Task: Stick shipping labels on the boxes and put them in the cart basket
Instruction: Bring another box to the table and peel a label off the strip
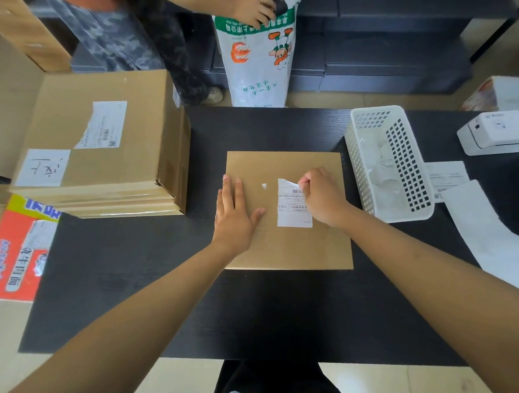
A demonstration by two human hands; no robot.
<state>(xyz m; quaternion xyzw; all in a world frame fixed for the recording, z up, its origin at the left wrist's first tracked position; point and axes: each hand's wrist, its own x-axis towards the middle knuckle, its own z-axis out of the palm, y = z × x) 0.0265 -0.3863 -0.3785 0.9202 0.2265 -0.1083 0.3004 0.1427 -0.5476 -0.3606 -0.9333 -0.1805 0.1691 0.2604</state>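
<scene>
Both hands work on a flat cardboard box [288, 246] lying mid-table: the left hand [233, 214] presses flat, fingers straight, on its left part, while the right hand [323, 197] pinches the top right corner of a shipping label [292, 206] lying on the box. Bare black table [167, 291] lies open in front of the box. Just beside its right edge stands a white plastic basket [403, 206]; a stack of cardboard boxes [99, 150] sits to the left, apart.
</scene>
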